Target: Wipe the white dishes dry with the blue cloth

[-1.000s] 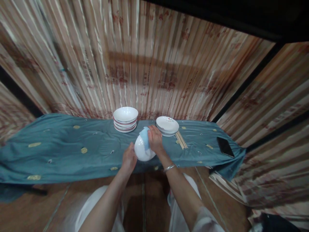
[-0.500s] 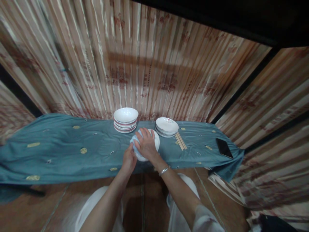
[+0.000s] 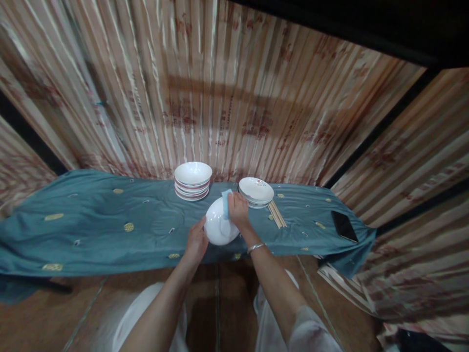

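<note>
Above the teal-covered surface (image 3: 91, 230), near its front edge | left hand (image 3: 196, 241) gripping white bowl (image 3: 219, 228) at its left rim, fingers closed on it | right hand (image 3: 238, 210) pinching blue cloth (image 3: 226, 203) against bowl's upper right | stacked bowls (image 3: 192, 180), plates (image 3: 255, 191), chopsticks (image 3: 276, 213) just behind | phone (image 3: 344, 226) far right

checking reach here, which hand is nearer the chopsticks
Right. The right hand, pressing a blue cloth on the white bowl, sits just left of the chopsticks. The left hand holds the bowl's opposite edge, farther left.
</note>
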`<state>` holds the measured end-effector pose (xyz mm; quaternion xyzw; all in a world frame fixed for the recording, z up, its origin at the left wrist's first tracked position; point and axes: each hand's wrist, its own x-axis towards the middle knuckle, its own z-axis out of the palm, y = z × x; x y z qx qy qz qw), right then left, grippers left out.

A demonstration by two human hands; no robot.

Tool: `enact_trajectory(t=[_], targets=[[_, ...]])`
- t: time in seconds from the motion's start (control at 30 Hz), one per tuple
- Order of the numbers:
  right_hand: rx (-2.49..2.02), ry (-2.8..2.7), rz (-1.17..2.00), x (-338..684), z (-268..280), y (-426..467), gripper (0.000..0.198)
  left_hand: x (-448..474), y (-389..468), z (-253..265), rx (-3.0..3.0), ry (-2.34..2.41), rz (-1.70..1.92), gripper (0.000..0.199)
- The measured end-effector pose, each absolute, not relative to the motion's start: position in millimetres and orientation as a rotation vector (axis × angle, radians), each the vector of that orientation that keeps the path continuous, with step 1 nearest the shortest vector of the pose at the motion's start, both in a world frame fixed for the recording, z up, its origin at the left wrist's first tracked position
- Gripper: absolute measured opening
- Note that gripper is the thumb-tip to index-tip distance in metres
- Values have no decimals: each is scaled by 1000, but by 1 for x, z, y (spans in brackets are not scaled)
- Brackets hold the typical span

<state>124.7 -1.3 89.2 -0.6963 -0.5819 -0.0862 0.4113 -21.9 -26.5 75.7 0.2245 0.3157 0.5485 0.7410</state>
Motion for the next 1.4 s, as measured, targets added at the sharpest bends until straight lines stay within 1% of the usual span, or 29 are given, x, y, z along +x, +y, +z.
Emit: enact_trajectory(t=[0.13, 0.23, 0.33, 0.4, 0.47, 0.63, 0.8, 1.0, 1.23, 1.4], targets=[[-1757, -1507, -304, 117, 89, -6, 34, -22, -25, 75, 488, 701, 1204, 25], [-1725, -1584, -425, 103, 94, -14, 43, -22, -25, 74, 496, 672, 1218, 24], [-1665, -1722, -507, 87, 100, -22, 53, -23, -24, 72, 530, 659, 1241, 18], [-1631, -1818, -529, 81, 105, -23, 53, -23, -24, 71, 558, 660, 1248, 16], [-1621, -1879, -523, 81, 110, -21, 47, -22, -24, 71, 570, 660, 1248, 16], [-1657, -1885, -423, 102, 119, -8, 39, -20, -23, 73, 560, 645, 1215, 24], [-1706, -1736, -243, 128, 116, -1, 30, -21, -23, 74, 546, 670, 1176, 30], [-1755, -1463, -55, 144, 96, -2, 38, -25, -22, 70, 507, 712, 1211, 28], [-1721, -1256, 12, 149, 75, -1, 46, -28, -18, 70, 478, 705, 1193, 26], [-1725, -1171, 94, 151, 58, -3, 55, -29, -19, 74, 447, 706, 1180, 25]])
